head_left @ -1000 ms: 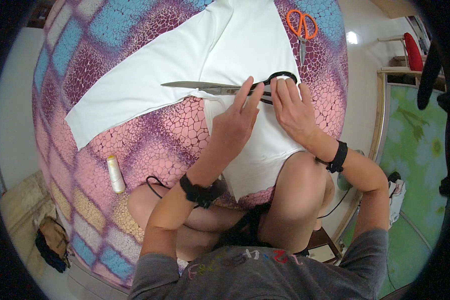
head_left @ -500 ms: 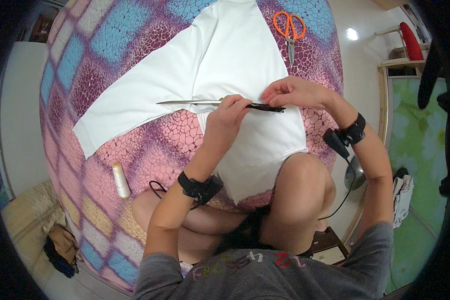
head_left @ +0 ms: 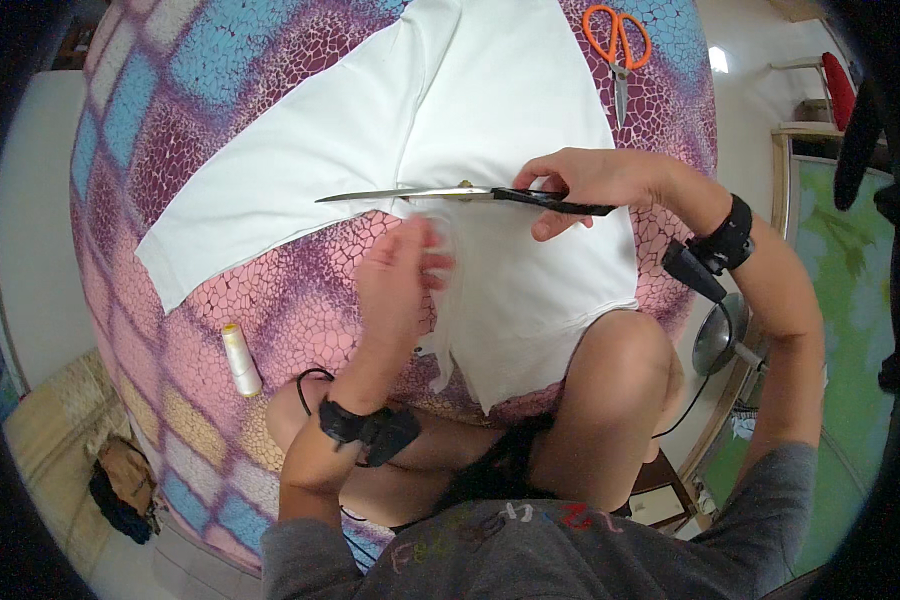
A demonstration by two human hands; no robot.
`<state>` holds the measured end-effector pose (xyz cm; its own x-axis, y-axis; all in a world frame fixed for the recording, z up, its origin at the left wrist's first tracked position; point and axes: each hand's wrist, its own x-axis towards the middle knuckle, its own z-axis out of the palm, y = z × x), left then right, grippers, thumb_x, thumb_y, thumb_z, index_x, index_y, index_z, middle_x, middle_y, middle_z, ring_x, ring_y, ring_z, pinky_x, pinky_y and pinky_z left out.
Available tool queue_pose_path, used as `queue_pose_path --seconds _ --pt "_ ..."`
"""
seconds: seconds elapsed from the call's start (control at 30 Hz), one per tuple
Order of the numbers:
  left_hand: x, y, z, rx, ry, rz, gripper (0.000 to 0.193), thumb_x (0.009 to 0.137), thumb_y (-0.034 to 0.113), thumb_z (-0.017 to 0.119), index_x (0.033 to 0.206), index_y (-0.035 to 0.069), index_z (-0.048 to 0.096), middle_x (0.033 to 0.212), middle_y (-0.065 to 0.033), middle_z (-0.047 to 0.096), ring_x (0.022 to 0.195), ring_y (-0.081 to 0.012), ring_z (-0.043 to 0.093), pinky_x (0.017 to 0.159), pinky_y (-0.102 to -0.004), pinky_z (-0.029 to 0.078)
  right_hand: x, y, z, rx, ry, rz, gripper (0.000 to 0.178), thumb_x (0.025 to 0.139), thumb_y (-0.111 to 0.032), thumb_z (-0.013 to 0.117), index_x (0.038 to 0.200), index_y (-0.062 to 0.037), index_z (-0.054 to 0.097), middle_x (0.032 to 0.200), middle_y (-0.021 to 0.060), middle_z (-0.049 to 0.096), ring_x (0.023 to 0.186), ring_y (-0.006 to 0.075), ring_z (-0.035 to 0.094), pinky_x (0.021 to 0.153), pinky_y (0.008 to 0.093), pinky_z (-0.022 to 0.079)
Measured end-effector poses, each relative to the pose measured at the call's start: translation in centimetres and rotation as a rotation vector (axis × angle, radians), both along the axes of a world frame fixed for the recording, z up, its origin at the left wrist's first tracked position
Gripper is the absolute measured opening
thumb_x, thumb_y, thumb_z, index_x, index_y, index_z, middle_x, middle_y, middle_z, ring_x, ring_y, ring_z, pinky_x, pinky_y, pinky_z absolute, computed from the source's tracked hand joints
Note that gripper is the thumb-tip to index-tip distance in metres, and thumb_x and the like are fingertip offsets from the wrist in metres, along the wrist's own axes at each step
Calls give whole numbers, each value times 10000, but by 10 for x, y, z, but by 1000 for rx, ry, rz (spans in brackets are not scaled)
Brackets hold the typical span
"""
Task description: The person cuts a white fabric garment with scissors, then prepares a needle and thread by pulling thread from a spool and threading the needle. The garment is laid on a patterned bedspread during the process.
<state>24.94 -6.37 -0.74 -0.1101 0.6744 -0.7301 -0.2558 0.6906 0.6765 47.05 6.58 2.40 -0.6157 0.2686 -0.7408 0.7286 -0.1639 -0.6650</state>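
A white garment (head_left: 510, 110) lies spread out, with a long sleeve (head_left: 260, 200) reaching to the left. Across it rest large scissors with black handles (head_left: 540, 197), their blades together and pointing left. My right hand (head_left: 600, 180) grips them by the handles, thumb below and fingers above. Smeared by motion, my left hand (head_left: 400, 265) is just below the blades at the garment's left edge. Whether its fingers hold the cloth cannot be made out. A narrow white strip of fabric (head_left: 446, 340) hangs down beside that hand.
Orange-handled scissors (head_left: 618, 60) lie beyond my right hand. A white thread cone (head_left: 238, 358) stands out at left on the patterned bedcover (head_left: 300, 300). My bent knee (head_left: 625, 360) is under the garment's lower right. Wrist straps with cables are on both forearms.
My left hand has let go of the black-handled scissors and moved down and left. My right hand has taken their handles. The view has shifted slightly.
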Motion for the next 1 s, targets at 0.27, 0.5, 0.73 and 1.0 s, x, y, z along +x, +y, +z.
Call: queue_pose_path --seconds 0.27,0.5,0.73,1.0 --pt "-31 17 -25 -19 -161 324 286 885 311 586 998 49 563 946 -42 602 855 -140 599 640 -214 427 -6 19 13 -75 22 88 554 779 -489 630 1004 13 559 548 -30 463 495 79 458 491 230 363" --pt "-35 17 -40 90 -396 439 287 903 266 560 1081 42 546 1053 -43 585 984 -154 541 915 -279 414 -6 34 6 -146 42 149 551 804 -450 633 1070 19 516 704 26 571 580 100 535 548 237 440" --pt "-31 23 -24 -10 -393 523 105 890 189 584 919 97 542 868 7 591 712 -50 573 418 -153 313 -10 25 -9 -89 8 142 633 711 -458 746 1025 23 479 778 81 624 643 134 582 597 268 483" --pt "-28 22 -29 -15 -490 618 170 908 262 547 939 97 573 847 13 602 690 -74 544 446 -171 364 -3 27 -1 -24 -119 148 520 709 -551 699 703 -56 541 574 3 532 525 86 519 451 239 385"
